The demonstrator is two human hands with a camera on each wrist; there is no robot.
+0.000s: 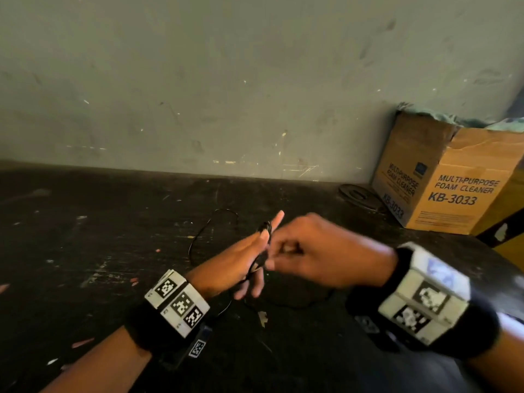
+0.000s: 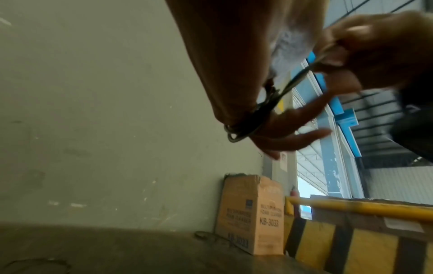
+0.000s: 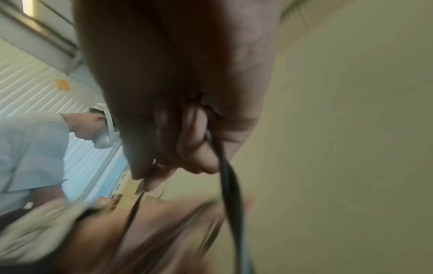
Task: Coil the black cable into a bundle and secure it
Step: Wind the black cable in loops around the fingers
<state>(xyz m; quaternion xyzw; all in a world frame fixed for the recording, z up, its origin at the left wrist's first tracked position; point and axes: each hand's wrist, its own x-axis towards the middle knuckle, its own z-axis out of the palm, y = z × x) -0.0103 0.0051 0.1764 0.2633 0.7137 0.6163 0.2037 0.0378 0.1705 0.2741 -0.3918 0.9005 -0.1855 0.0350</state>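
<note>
- The left hand [image 1: 241,262] is held up with straight, spread fingers, serving as a former; turns of the cable [image 1: 262,245] lie round them, so the loops keep one size.
- In the left wrist view the wraps sit low on the fingers, near the palm, probably so they cannot slide off the tips.
- The right hand [image 1: 309,251], just at 3 o'clock of the left, pinches the cable between curled fingers and leads it to the wraps; the strand runs taut between the two hands, which should keep the turns snug.
- Slack cable lies on the worktop [image 1: 85,251]: one loop at 11 o'clock of the hands, more trailing at 6 o'clock. I judge coiling partly done, nothing tied yet.
- A box [image 1: 442,177] stands at 2 o'clock against the wall, with a dark ring [image 1: 357,194] just beside it, well clear of the work.
</note>
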